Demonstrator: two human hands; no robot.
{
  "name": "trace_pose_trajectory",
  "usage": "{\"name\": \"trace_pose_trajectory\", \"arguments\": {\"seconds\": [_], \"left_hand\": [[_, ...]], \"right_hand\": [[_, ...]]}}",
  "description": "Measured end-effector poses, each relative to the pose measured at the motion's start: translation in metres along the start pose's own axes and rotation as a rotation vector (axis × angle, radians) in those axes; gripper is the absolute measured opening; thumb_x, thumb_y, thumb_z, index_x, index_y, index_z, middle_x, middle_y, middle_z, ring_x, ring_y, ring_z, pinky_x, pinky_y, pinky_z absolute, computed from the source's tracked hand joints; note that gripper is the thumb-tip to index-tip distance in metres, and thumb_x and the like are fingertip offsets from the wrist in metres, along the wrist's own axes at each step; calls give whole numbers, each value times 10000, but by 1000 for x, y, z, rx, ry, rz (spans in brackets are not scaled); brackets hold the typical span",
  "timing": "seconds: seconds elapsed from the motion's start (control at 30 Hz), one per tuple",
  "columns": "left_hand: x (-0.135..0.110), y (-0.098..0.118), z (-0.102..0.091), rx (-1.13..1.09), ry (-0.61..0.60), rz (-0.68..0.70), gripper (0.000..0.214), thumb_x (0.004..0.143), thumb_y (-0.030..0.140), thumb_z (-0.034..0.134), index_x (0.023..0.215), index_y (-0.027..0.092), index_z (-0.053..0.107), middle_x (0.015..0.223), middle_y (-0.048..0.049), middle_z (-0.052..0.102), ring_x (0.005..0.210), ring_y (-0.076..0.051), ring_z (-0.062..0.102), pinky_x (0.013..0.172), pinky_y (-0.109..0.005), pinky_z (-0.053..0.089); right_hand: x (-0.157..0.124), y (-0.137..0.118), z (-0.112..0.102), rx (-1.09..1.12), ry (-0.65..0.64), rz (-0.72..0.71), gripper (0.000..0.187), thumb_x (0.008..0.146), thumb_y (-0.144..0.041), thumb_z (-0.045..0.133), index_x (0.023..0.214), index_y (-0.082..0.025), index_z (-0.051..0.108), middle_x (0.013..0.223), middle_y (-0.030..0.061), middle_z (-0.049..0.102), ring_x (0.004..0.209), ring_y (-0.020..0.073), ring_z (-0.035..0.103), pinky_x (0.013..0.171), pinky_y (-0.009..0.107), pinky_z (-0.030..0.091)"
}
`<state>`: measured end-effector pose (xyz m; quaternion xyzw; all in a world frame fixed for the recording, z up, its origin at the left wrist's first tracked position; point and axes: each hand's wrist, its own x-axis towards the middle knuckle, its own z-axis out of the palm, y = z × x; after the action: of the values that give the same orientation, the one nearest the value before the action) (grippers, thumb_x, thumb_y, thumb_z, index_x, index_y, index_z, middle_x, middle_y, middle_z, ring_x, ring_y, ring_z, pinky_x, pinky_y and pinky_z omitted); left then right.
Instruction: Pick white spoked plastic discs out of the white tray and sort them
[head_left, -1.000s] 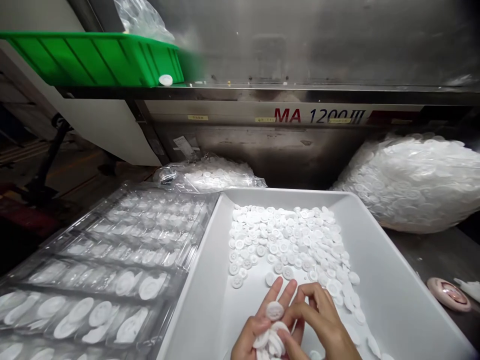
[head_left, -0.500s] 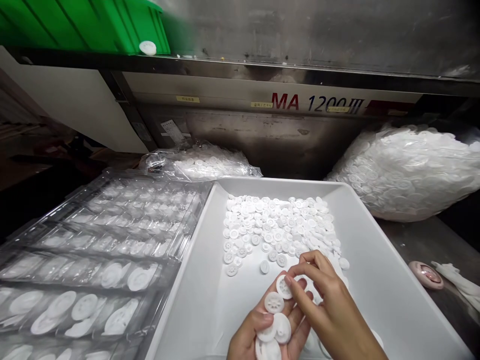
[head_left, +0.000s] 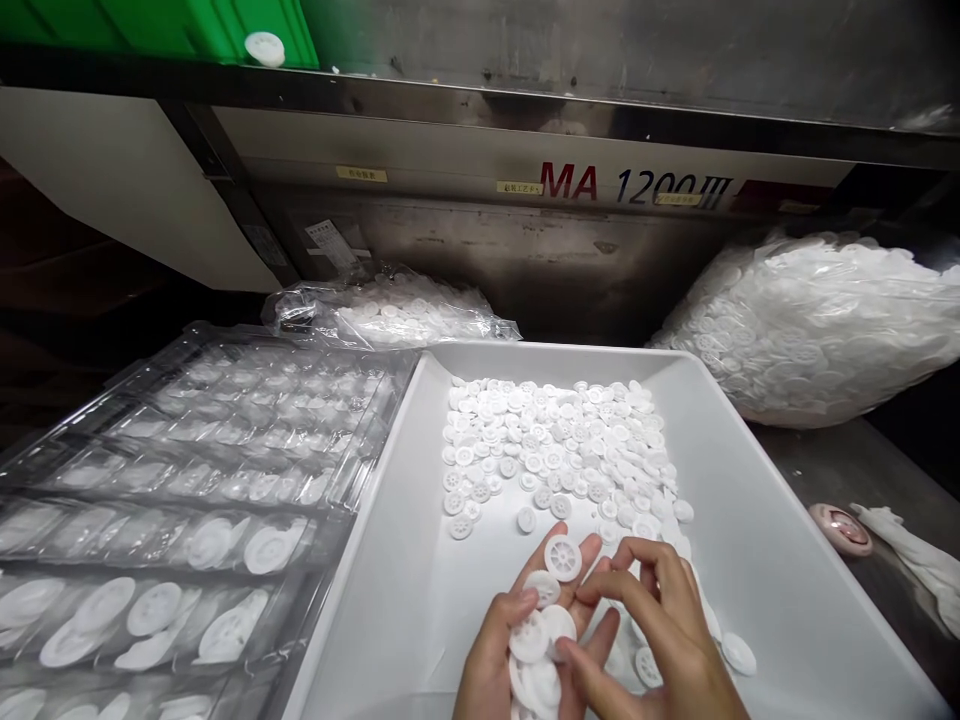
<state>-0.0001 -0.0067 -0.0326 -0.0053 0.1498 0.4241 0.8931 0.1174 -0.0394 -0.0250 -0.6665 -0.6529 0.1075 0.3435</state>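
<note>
Head view, as seen from beside the person: the left hand (head_left: 491, 640) is palm up over the pale grey tub (head_left: 390, 600), cupped around a small stack of white plastic wheels (head_left: 531, 637), its thumb laid over them. One more spoked wheel (head_left: 562, 557) rests flat across its fingers. The right hand (head_left: 667, 630) curls close beside, thumb tip at the edge of the stack, thumb and forefinger parted; nothing shows pinched between those two, but whether its other fingers hold anything I can't tell.

More wheels lie in a loose heap (head_left: 555, 430) toward the tub's far end, with a few strays along the right wall. Clear plastic trays (head_left: 319, 590) holding similar pieces sit to the left, and a bulging bag (head_left: 825, 330) of them to the right.

Each wheel looks light and stiff, I'd judge, and smooth enough to slide off its neighbours if the palm tips. The rim seems the best hold, thumb against fingertip; squeezing hard on the thin spokes might risk marking them.
</note>
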Motion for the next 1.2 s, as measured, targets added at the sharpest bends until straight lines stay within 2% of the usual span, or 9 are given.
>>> {"name": "trace_pose_trajectory", "arguments": {"seconds": [0.1,0.2,0.37,0.47,0.57,0.7,0.83,0.97,1.2], "left_hand": [[0,2,3,22,121,-11,366,903,249,351,1193,227,574,1259,-69,594,1264,-239,423,1119,-426,170],[-2,5,3,70,254,-73,454,880,234,421,1331,278,401,1344,-37,520,1274,-234,410,1116,-423,197],[-1,7,9,58,270,-80,600,889,215,403,1426,249,139,1377,-79,478,1238,-232,454,1094,-407,254],[0,6,17,25,309,-24,622,899,159,380,1435,206,67,1290,-85,564,1203,-204,493,1074,-372,289],[2,5,24,12,323,-11,605,913,153,352,1433,147,44,1158,-108,652,1127,-200,559,1051,-367,324],[3,4,25,20,358,-22,656,906,140,349,1424,119,-53,1164,-159,640,1115,-212,566,1046,-383,334],[2,5,27,61,397,-58,679,892,180,402,1428,133,-13,1252,-182,577,1155,-247,532,1055,-392,333],[3,6,32,67,426,-62,653,878,155,414,1422,104,56,1230,-196,589,1141,-229,545,1036,-345,366],[5,7,36,43,461,-80,553,891,231,391,1385,85,191,1174,-191,623,1112,-238,567,1001,-335,405]], "right_hand": [[1,-4,6,10,21,-1,125,751,-276,620,862,-243,572,994,77,378,837,244,421,697,406,427],[1,-7,10,44,17,-9,148,743,-240,620,883,-247,573,1006,86,377,836,249,418,657,388,438],[-2,-6,13,104,6,16,130,735,-170,531,853,-220,509,973,78,402,827,225,455,648,355,446],[-1,0,7,240,-43,8,115,790,-113,471,808,-218,428,830,29,438,688,150,459,563,273,414],[4,7,-2,284,-83,-59,146,856,-71,433,870,-216,444,803,11,467,589,106,434,502,242,387],[7,13,-9,171,-27,-218,214,872,-39,448,990,-207,507,929,64,486,778,140,542,630,252,485],[7,21,-10,85,-18,-270,271,853,-7,453,1025,-203,526,1036,94,463,869,151,580,679,250,527],[6,26,-11,75,-28,-344,285,827,-11,520,1066,-167,534,1092,118,481,952,175,596,771,259,537],[4,26,-12,156,25,-222,195,825,-41,536,927,-206,553,1064,81,562,988,173,601,818,262,521]]}}
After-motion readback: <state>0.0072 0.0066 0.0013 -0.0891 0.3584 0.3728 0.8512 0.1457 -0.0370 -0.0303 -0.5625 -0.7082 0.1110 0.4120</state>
